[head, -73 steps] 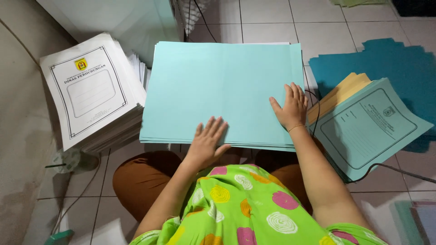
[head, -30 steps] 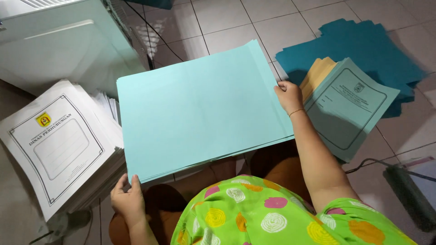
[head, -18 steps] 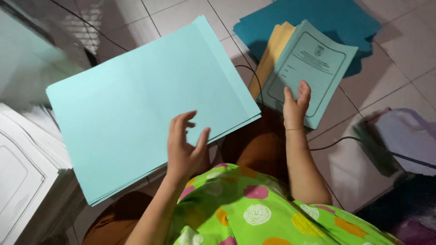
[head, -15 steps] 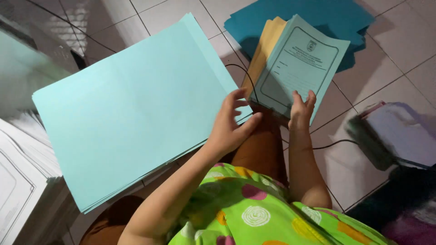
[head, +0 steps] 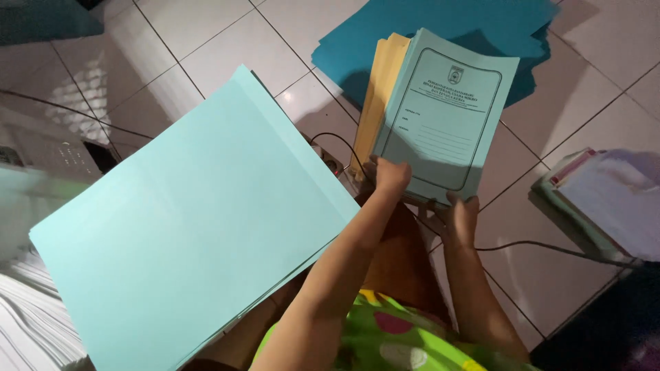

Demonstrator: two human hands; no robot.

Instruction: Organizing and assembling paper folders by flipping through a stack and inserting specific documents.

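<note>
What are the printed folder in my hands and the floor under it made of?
Printed folder: seemingly thin matte card, pale teal; it stays flat though both hands hold only its lower edge. Floor: likely glazed ceramic tile, since it shows glossy reflections and dark grout lines.

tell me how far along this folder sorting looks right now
Looks done: a printed pale green folder tops a small pile with tan folders beneath. In hand: the left hand and right hand both grip that pile's near edge. Left, seemingly: the big stack of blank light blue sheets on the lap and the dark teal sheets on the floor.
</note>
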